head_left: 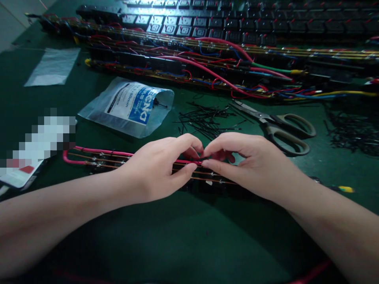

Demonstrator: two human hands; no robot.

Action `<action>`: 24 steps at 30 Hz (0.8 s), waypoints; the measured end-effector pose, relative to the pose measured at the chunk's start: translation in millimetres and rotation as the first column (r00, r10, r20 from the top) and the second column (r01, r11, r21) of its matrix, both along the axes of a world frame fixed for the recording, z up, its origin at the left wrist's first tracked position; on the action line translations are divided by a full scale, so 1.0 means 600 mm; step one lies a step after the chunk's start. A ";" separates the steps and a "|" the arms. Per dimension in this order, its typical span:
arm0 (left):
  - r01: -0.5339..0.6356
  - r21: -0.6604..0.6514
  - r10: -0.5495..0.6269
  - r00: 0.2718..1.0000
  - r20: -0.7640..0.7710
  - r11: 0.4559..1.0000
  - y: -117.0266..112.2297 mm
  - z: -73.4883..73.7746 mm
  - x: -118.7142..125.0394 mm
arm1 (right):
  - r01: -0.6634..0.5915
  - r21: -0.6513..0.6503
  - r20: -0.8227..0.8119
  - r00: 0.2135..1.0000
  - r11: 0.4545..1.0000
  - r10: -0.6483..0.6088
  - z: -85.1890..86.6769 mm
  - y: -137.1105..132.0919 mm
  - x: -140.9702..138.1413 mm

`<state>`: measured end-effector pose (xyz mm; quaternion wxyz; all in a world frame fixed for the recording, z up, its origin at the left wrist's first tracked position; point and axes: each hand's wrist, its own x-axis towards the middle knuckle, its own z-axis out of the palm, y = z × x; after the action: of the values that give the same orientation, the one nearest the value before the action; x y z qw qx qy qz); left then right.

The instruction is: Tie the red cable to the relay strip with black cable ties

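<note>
Head view: we look down at our two bare hands over a green table (189,240). Under them lies a long black strip (102,163) with thin copper rods, right in front of us. A red wire (100,151) runs along its far side, then bends round in a loop past the strip's left end.

Our left hand (160,167) is curled over the strip, its thumb and finger tips close to the red wire. Our right hand (251,159) comes from the other side, its thumb and first finger tips near each other at the wire too. The hands nearly meet. It may be that they pinch a bit of wire or something small, but the fingers hide it, so we cannot tell if either grip is closed.

Just past our hands is a pile of black ties (204,118), with scissors (262,116) beside it, blades apart. To the left is a clear bag (130,104) with a blue and white label, and a few ties show at its mouth. More ties lie in a heap (352,134) at the right. Far back, big strips (133,65) full of coloured wires lie across the table.
</note>
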<state>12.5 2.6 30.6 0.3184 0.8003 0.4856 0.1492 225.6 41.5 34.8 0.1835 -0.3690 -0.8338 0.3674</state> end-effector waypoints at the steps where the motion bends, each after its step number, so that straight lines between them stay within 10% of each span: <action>1: 0.003 0.002 -0.003 1.000 -0.011 1.000 0.000 -0.001 0.000 | -0.001 0.008 -0.001 1.000 1.000 0.001 0.000 0.000 0.000; 24: 0.092 0.114 -0.074 0.986 -0.153 0.989 0.001 -0.004 0.004 | -0.051 0.109 0.002 0.999 0.993 0.051 0.002 -0.008 0.002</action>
<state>14.7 2.9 28.2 0.2386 0.8465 0.4643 0.1050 226.7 36.6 36.0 0.1941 -0.3368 -0.8617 0.3262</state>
